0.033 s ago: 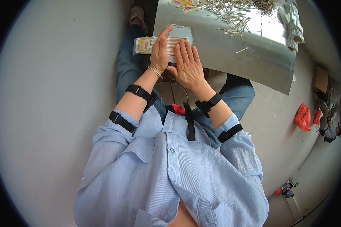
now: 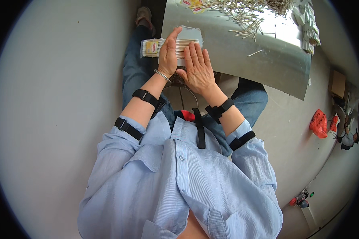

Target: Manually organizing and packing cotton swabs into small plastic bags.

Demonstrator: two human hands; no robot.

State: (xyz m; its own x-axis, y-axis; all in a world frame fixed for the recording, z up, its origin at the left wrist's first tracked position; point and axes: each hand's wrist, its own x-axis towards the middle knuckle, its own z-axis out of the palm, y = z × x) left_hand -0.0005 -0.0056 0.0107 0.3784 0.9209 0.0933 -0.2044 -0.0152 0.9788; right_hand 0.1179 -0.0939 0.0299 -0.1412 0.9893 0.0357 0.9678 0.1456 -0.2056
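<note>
A clear packet of cotton swabs with a yellow label lies at the left end of the metal table. My left hand stands on its edge across the packet's right side, fingers stretched out, its underside hidden. A row of loose cotton swabs runs out to the right of it, over a pale flat sheet. My right hand lies flat with straight fingers on the right end of that row. Whether the row reaches into the packet is hidden behind my left hand.
A heap of loose cotton swabs covers the far part of the metal table. Filled packets are stacked along its right edge, and yellow labels lie at the far left. A red bag sits on the floor.
</note>
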